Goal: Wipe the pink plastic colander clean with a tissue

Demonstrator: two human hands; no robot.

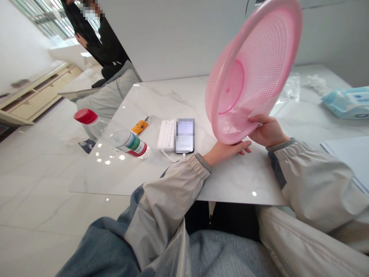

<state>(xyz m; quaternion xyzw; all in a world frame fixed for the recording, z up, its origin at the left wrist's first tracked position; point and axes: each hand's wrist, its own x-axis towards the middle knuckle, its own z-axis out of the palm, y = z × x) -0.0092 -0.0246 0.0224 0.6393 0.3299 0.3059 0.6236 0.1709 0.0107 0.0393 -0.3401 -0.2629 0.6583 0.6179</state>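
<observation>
A pink mesh plastic basket [219,92] is tilted on its side above the table, its mouth facing right and toward me. My right hand [269,130] is closed at the lower right of its rim, thumb on the inner side. A pale, thin sheet [266,107] lies against the mesh beside those fingers; I cannot make out what it is. Just under the rim's lowest part is my left hand [226,151], palm down, its fingers stretched to the right and partly curled. It touches or nearly touches the basket.
Left of my hands lie a phone [185,135], a white power bank [166,134] with a cable, an orange tag [139,127] and a red-capped bottle [131,143]. Blue wipes pack [347,103] and papers [350,157] sit right. A person [100,46] is beyond.
</observation>
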